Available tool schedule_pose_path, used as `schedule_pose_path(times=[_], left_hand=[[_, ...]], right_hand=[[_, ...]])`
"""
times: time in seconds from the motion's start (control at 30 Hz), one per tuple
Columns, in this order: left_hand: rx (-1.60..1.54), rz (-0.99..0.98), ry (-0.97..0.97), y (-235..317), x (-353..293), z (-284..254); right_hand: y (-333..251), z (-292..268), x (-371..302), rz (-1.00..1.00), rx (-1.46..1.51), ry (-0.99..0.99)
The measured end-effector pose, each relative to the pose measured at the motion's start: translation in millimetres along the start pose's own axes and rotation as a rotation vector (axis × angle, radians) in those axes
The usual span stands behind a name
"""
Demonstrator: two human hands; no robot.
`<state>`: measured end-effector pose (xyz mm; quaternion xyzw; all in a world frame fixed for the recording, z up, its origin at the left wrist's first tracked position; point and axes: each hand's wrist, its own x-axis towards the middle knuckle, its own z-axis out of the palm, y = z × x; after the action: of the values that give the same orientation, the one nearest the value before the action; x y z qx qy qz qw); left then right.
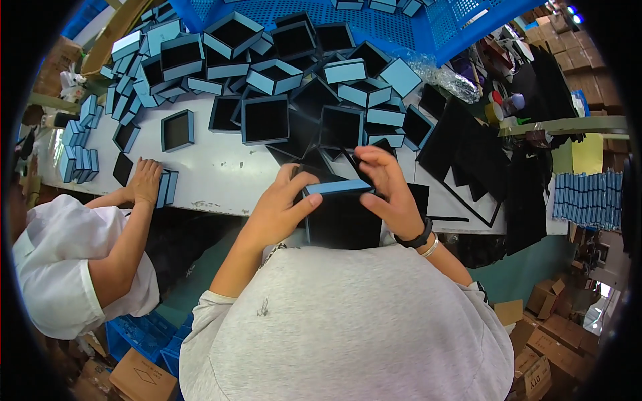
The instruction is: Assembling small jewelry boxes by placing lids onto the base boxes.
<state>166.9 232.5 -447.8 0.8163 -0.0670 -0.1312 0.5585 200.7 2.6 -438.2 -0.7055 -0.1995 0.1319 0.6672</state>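
While my left hand [286, 204] grips the blue-edged black box [343, 215] by its left end, my right hand [386, 190] stands at its right end, thumb and fingers apart.

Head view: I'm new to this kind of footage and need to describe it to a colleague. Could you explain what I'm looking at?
There is no machine here: a person works with bare hands, seen from a fisheye camera worn on the head, so edges bend near the rim. The grey shirt below is the wearer's own. The left hand holds a light-blue and black box; the right hand is at its other end, though its grip is unclear. On the white table lie many open boxes, with black sheets to the right and a blue plastic crate behind. At left, a co-worker's hand is at some blue boxes.
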Motion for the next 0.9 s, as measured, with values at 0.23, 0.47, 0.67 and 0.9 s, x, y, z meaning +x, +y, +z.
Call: schedule_pose_path(times=[0.23, 0.47, 0.67, 0.9], left_hand=[[-0.071, -0.075, 0.037, -0.1, -3.8, 11.5], [0.136, -0.070, 0.045, 12.9, -3.0, 13.8], [0.090, -0.089, 0.159, -5.6, -7.9, 14.5], [0.195, -0.137, 0.188, 1.7, -5.8, 17.3]], right_hand=[[0.2, -20.8, -22.9, 0.286, 0.366, -0.277], [-5.7, 6.5, -5.2, 0.316, -0.395, -0.077], [9.1, -6.6, -6.4, 0.418, 0.027, -0.166], [11.9, 11.4, 6.3, 0.472, -0.596, -0.105]])
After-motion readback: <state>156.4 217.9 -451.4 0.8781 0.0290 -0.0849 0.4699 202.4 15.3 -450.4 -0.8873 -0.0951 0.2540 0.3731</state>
